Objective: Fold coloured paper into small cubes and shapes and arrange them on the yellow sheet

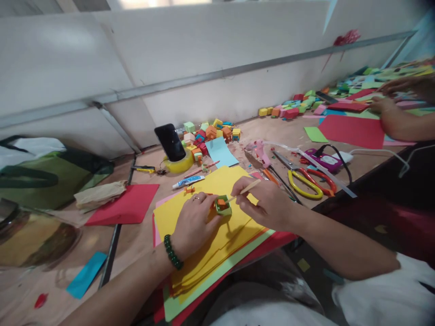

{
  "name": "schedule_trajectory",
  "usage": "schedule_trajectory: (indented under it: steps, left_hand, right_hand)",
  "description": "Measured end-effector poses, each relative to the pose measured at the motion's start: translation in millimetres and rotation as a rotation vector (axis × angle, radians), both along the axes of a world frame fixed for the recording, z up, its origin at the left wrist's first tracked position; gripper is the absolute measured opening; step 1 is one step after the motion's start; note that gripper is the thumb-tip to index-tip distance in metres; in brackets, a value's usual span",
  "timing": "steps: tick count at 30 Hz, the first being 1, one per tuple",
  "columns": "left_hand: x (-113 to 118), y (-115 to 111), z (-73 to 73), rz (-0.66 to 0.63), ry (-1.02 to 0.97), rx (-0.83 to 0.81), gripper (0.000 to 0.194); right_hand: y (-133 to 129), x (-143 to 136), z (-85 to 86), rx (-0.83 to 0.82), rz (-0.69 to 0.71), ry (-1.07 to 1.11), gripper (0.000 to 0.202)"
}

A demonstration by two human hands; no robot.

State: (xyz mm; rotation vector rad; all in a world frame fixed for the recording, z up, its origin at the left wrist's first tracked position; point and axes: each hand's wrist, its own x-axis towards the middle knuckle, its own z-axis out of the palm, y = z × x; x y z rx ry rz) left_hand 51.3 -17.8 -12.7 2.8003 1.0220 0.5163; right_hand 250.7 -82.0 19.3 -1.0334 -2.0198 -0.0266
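A small green paper box [223, 209] with an orange piece inside sits over a stack of yellow paper [204, 267]. My left hand [193, 222], with a dark green bead bracelet [172, 253] on its wrist, steadies the box between thumb and fingers. In my right hand [268, 203] is a thin wooden stick [250, 186], pinched and slanting down so that its lower tip reaches the box. Near my left fingers lie a tiny orange paper piece [190, 190] and a blue-and-white tube [188, 181].
Behind the stack are a phone [170, 142] leaning on a yellow tape roll [179, 163] and several small paper cubes [211, 132]. At right lie a pink glue gun [261, 151], scissors [307, 183] and a purple power strip [322, 159]. Another person's hands [384, 106] work at far right.
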Motion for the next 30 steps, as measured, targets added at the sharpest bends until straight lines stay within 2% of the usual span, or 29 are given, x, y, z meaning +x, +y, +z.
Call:
schedule_trajectory:
  steps: [5,10,15,20,25,27,30]
  left_hand:
    - [1.4,-2.0,3.7,-0.006,0.015,0.034,0.029]
    - [0.1,-1.4,0.3,-0.023,0.019,0.072,0.029]
    - [3.6,-2.2,0.2,-0.028,-0.009,0.103,0.045]
    - [5.2,-3.4,1.6,-0.065,-0.012,0.112,0.022]
    - [4.4,-4.0,1.8,-0.070,-0.017,0.116,0.017]
    - [3.9,-4.8,2.7,-0.070,-0.028,0.102,0.019]
    - [1.9,-6.0,5.3,-0.059,-0.085,0.094,0.033]
  right_hand:
    - [-6.7,-2.0,9.2,0.003,-0.014,0.023,0.011]
    - [-3.8,-3.3,7.7,-0.065,-0.014,-0.036,0.012]
    - [-1.1,-4.3,4.1,-0.072,0.011,-0.047,0.013]
    - [-2.8,-5.6,6.2,-0.082,0.012,0.030,0.010]
    - [-2.4,-6.3,7.2,-0.189,0.010,0.089,0.009]
    - [-2.4,-4.0,4.2,-0.233,0.008,0.117,0.008]
    - [-9.1,3.7,1.8,-0.264,-0.006,0.226,0.009]
